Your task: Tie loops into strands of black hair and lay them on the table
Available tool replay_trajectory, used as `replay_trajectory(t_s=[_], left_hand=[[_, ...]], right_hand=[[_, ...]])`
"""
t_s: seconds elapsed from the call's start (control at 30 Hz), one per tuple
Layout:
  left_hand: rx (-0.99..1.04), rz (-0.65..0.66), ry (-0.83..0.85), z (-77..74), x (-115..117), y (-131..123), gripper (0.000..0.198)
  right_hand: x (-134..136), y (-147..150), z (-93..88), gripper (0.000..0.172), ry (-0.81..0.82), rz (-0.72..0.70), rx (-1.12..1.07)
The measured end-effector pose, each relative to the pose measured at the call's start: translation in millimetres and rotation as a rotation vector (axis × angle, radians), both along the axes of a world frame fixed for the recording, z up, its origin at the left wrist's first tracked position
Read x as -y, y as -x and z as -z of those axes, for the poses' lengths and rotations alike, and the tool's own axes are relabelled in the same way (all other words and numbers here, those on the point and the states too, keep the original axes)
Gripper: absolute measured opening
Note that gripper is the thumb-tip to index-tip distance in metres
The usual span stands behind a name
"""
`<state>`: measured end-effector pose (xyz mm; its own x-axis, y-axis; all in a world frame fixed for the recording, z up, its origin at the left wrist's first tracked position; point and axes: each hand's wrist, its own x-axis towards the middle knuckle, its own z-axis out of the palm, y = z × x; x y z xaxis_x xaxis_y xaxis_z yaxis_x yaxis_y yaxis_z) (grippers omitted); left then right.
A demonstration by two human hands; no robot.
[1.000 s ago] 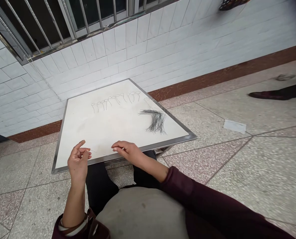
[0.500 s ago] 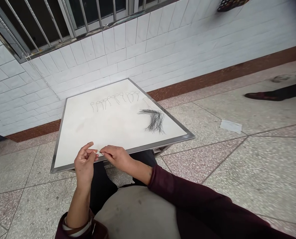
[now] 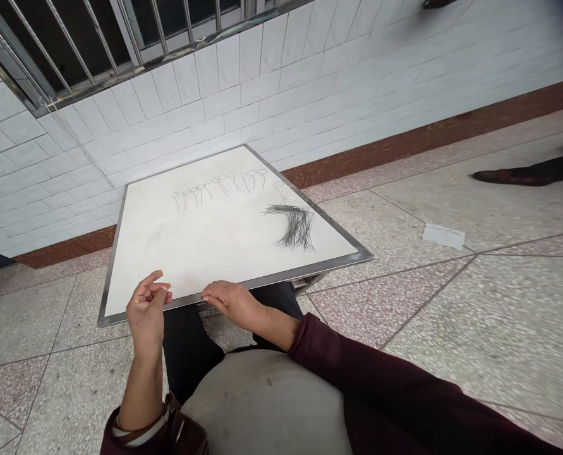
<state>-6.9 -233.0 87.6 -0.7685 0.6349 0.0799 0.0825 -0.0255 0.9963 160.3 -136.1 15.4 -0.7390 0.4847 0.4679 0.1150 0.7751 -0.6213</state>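
My left hand [image 3: 147,303] is above the near left edge of the white board table [image 3: 177,246]. Its thumb and index finger pinch a thin strand [image 3: 175,288], wire-like and barely visible, that points right; the other fingers are loosely curled. My right hand [image 3: 229,302] is at the table's near metal edge, fingers pressed together; what they hold, if anything, is hidden. Toward the back lies a row of several thin strands with looped ends [image 3: 222,180]. At the right is a loose pile of dark, thin strands [image 3: 296,227].
Behind the table stands a white tiled wall [image 3: 177,114] with a barred window [image 3: 120,38]. On the speckled tile floor to the right lies a white paper-like piece [image 3: 443,236]. Farther right, another person's dark shoe [image 3: 508,177] and trouser leg show.
My hands have moved apart, the left going left and the right going right. The strand now sticks out from my left fingers. The view has shifted slightly.
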Motion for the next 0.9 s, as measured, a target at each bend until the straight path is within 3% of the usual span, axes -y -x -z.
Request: replay_trajectory(t_s=[0.27,0.4,0.5,0.63,0.73,0.9], left_hand=[[-0.025,-0.001,-0.009,-1.4,4,7,0.039],[-0.093,-0.026,0.013,-10.7,6,9,0.045],[-0.089,0.079,0.047,-15.1,4,0,0.052],[-0.039,0.270,0.109,-12.9,-3,-20,0.058],[0.024,0.364,0.136,-11.2,-5,-25,0.067],[0.061,0.451,0.210,-12.0,3,-10,0.074]], right_hand=[[-6,-30,14.8,0.020,0.080,-0.026,0.129],[-22,-44,2.7,0.017,0.198,0.033,0.224],[-28,-35,-20.5,0.016,0.337,0.101,0.028],[-16,-1,-43.8,0.025,0.389,-0.061,-0.170],[-6,13,-44.1,0.021,0.406,-0.128,-0.226],[-6,5,-34.2,0.019,0.481,0.019,-0.207]])
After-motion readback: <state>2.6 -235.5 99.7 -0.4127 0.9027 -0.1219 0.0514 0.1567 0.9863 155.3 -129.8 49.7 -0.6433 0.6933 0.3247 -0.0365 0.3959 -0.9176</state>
